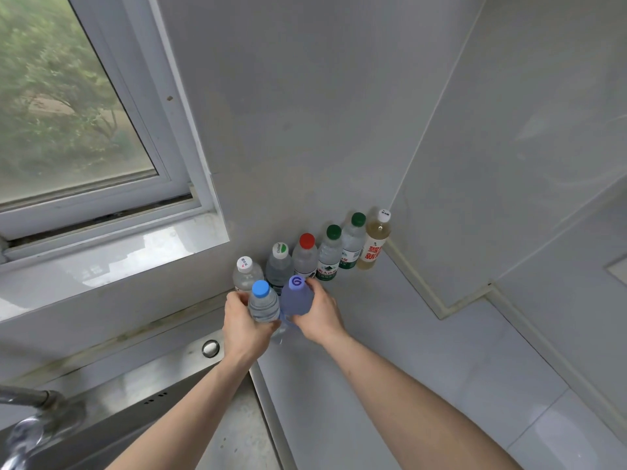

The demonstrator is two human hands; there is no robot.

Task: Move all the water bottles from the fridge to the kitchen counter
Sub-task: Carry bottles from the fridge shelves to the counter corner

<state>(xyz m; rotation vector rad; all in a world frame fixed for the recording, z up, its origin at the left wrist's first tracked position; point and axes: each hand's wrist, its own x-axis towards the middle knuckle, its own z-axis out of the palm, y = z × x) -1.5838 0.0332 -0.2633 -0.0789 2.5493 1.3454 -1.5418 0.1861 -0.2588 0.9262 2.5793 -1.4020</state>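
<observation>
Bottles' (281,305) bases perhaps behind hands (244,322).

Soft, even daylight comes in through the window (74,106) at the far left and fills the scene; nothing is dim. The glossy window sill (135,256) carries a pale glare patch, and the wall tiles (529,137) at the right show faint sheen. Shadows are weak and diffuse. Wide-angle distortion bends the window frame and tile joints toward the edges. The faucet (27,422) at the near left is blurred, and the trees outside look hazy.
</observation>
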